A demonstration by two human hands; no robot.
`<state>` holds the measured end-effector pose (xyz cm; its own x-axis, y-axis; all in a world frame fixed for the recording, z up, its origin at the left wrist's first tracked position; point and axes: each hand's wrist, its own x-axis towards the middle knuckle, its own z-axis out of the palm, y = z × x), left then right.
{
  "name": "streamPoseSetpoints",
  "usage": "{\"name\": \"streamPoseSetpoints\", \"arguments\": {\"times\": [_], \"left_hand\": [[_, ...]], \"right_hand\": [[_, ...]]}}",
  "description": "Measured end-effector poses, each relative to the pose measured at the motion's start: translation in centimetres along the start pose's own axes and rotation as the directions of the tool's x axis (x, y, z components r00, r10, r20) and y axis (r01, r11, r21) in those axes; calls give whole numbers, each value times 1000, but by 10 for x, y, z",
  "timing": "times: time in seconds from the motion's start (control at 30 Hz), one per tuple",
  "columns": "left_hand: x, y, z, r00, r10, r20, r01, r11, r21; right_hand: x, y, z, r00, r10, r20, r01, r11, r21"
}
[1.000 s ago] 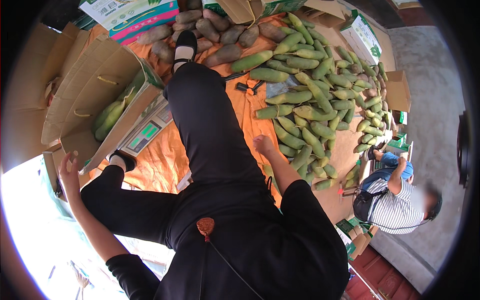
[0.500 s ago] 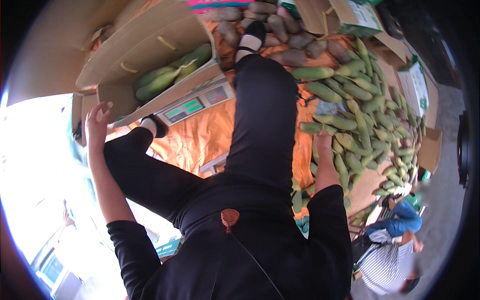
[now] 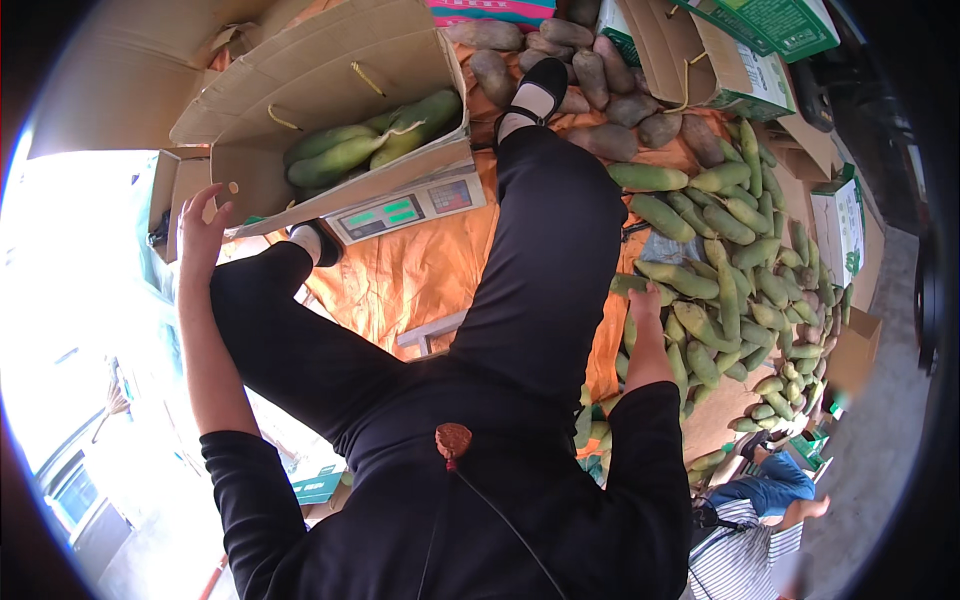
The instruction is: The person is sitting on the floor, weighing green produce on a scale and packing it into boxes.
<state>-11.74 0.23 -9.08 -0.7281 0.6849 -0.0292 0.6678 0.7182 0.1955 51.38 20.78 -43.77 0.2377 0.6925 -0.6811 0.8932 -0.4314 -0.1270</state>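
While the left hand (image 3: 203, 228) spreads its fingers near a box (image 3: 310, 85), radishes (image 3: 335, 160) to their right, another radish (image 3: 623, 284) by the right hand (image 3: 646, 300), finger grip unclear.

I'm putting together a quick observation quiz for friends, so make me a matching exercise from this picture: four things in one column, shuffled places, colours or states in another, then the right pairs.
Things:
1. left hand
2. right hand
3. pendant
4. scale

Descriptions:
A. reddish brown, over a black top
B. at the edge of the green vegetable pile
C. display lit green
D. fingers apart, beside an open cardboard box

Pairs: 1-D, 2-B, 3-A, 4-C
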Motion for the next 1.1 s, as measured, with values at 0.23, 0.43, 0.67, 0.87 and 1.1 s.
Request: {"name": "streamPoseSetpoints", "arguments": {"times": [0.23,0.43,0.67,0.87,1.1], "left_hand": [[9,4,20,999,41,-1,-40,993,-109],[-1,16,3,999,37,0,-37,999,-28],[8,-1,15,997,73,16,-70,987,-145],[9,-21,11,995,102,-11,-103,986,-127],[3,9,9,997,82,4,-81,987,-137]], "right_hand": [[61,96,16,974,-226,7,217,944,250],[-11,69,10,962,-35,-271,141,913,384],[-4,86,-10,873,-199,-446,316,926,206],[-35,62,-7,961,-68,-266,190,865,464],[-83,52,-16,887,-301,-350,379,907,184]]}}
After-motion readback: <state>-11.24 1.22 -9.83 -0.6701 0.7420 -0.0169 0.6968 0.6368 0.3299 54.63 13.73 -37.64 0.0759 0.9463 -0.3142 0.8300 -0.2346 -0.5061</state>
